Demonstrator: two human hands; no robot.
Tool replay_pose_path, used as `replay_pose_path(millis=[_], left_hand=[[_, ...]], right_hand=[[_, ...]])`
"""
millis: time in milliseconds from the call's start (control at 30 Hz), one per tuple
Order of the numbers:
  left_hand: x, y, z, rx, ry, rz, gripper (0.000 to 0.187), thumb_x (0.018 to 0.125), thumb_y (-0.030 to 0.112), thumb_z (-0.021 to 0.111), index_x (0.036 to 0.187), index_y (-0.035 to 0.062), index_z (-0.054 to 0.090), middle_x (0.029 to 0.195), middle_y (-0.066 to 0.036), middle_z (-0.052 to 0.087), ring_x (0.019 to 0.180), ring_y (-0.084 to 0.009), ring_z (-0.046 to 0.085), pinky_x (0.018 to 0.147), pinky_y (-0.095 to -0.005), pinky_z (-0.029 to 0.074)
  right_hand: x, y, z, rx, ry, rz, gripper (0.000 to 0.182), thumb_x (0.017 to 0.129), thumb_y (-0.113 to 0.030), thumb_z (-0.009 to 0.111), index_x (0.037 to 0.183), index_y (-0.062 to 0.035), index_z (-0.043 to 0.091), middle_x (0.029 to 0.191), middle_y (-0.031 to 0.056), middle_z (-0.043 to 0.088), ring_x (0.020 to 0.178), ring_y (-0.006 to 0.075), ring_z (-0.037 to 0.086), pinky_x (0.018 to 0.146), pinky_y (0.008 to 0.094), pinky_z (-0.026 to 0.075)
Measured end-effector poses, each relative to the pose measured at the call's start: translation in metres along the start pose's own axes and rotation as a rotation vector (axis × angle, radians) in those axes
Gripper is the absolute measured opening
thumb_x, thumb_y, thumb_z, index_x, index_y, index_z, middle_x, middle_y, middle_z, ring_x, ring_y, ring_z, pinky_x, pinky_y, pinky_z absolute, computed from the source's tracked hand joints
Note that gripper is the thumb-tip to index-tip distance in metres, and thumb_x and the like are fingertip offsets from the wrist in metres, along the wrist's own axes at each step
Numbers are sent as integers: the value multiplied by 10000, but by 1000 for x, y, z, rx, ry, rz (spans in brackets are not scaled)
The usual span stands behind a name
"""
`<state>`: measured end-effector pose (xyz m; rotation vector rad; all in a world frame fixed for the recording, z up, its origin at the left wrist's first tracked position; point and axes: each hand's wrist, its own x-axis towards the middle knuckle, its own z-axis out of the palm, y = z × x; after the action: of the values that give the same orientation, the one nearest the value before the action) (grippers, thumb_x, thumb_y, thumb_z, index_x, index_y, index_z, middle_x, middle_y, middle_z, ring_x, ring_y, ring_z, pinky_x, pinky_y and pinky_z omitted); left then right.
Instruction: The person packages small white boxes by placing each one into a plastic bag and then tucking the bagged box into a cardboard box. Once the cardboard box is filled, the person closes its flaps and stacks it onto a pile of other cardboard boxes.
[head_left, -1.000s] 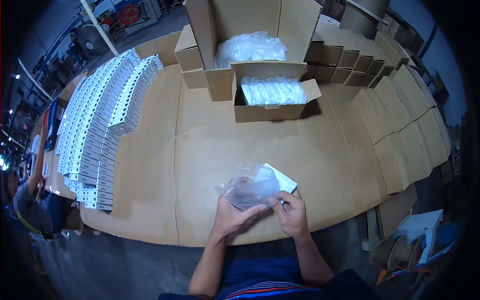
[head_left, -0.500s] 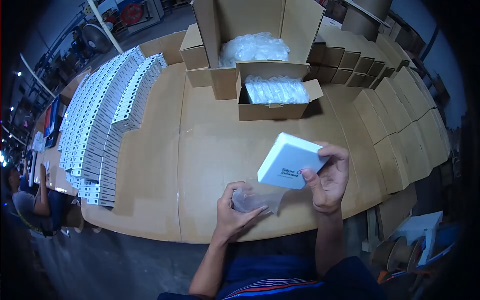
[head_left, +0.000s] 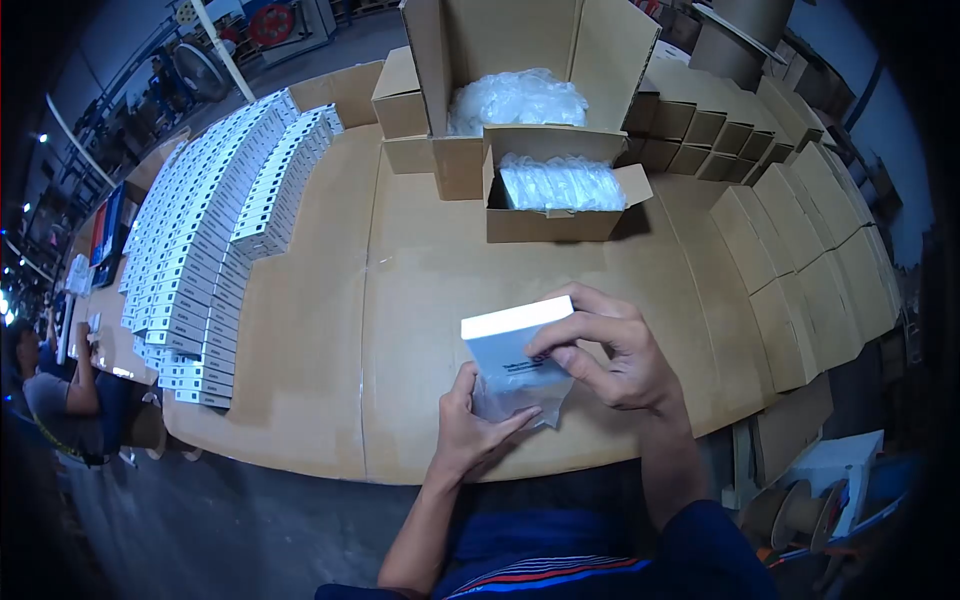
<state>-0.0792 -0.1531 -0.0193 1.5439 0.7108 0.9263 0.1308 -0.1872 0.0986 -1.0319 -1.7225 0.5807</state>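
Observation:
A small white box (head_left: 512, 345) with dark printing on its face stands upright between my hands, its lower end inside a clear plastic bag (head_left: 497, 401). My left hand (head_left: 468, 424) is closed around the bag, thumb across its front. My right hand (head_left: 618, 350) pinches the box by its upper right side, thumb and fingers on the printed face and edge. Both hands are above the near part of the cardboard-covered table (head_left: 420, 300). The bottom of the box shows only faintly through the plastic.
Rows of stacked white boxes (head_left: 190, 260) fill the left side. At the back, an open carton (head_left: 552, 228) holds plastic-wrapped packs, before a larger carton (head_left: 458, 165) of clear bags. Brown cartons (head_left: 800, 260) line the right. A seated person (head_left: 65, 390) is at far left.
My right hand has brought the white box left and down, turning it upright, and its lower end is now in the bag. My left hand stays almost in place.

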Motion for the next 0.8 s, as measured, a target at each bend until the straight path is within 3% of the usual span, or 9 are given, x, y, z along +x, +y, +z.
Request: replay_pose_path(millis=[100, 300, 400, 500, 600, 633, 733, 800], left_hand=[[0, 1, 0, -32, 40, -5, 665, 722, 117, 960, 1242, -18, 568, 1131, -142, 713, 1053, -195, 701, 946, -343, 569], [2, 4, -4, -214, 25, -105, 718, 726, 20, 932, 1305, -11, 508, 1213, -139, 669, 1139, -203, 662, 1002, -350, 540], [-1, -7, -3, -347, 31, -33, 585, 878, 97, 840, 1342, -24, 505, 1204, -109, 668, 1124, -177, 653, 991, -333, 530], [-4, -23, -4, -681, 100, -164, 425, 1055, 203, 636, 1378, -47, 520, 1203, -81, 667, 1099, -148, 640, 961, -307, 521], [-3, -23, 1, -463, 155, -160, 397, 1128, 305, 472, 1319, -28, 572, 1180, -74, 673, 1049, -139, 647, 915, -320, 535], [-3, -24, 2, -496, 184, -178, 397, 1128, 300, 473, 1324, -30, 572, 1177, -77, 676, 1052, -136, 645, 919, -315, 533], [-4, -27, 6, -563, 260, -200, 411, 1128, 281, 477, 1355, -48, 573, 1190, -88, 683, 1077, -130, 636, 939, -300, 518], [-3, -26, 7, -562, 310, -169, 442, 1128, 263, 480, 1398, -74, 570, 1231, -98, 686, 1114, -132, 624, 968, -289, 498]], right_hand=[[-5, 1, 8, 22, 21, 111, 257, 943, -70, 587, 1120, 2, 759, 972, 148, 669, 881, 248, 647, 827, 359, 513], [-15, 13, 10, 99, 46, 230, 303, 973, -149, 557, 1149, 8, 746, 996, 162, 682, 911, 250, 649, 855, 351, 515], [-17, 17, 15, 95, 59, 273, 315, 970, -121, 539, 1182, 6, 735, 1023, 156, 684, 961, 258, 654, 904, 354, 511], [-23, 26, 15, 164, 0, 324, 349, 953, -48, 534, 1256, -1, 700, 1138, 136, 676, 1060, 240, 641, 961, 357, 500], [-36, 35, 19, 360, -43, 393, 489, 916, 49, 534, 1398, -6, 596, 1340, 131, 613, 1147, 213, 608, 1021, 365, 490], [-40, 38, 29, 575, 71, 365, 617, 908, 108, 544, 1508, -7, 460, 1466, 153, 521, 1189, 176, 578, 1037, 347, 490], [-50, 41, 49, 818, 359, 406, 623, 937, 91, 574, 1529, 3, 403, 1511, 196, 462, 1201, 164, 579, 1046, 329, 491], [-69, 52, 68, 879, 502, 512, 424, 988, 43, 617, 1399, 43, 510, 1355, 175, 590, 1126, 149, 622, 997, 290, 511]])
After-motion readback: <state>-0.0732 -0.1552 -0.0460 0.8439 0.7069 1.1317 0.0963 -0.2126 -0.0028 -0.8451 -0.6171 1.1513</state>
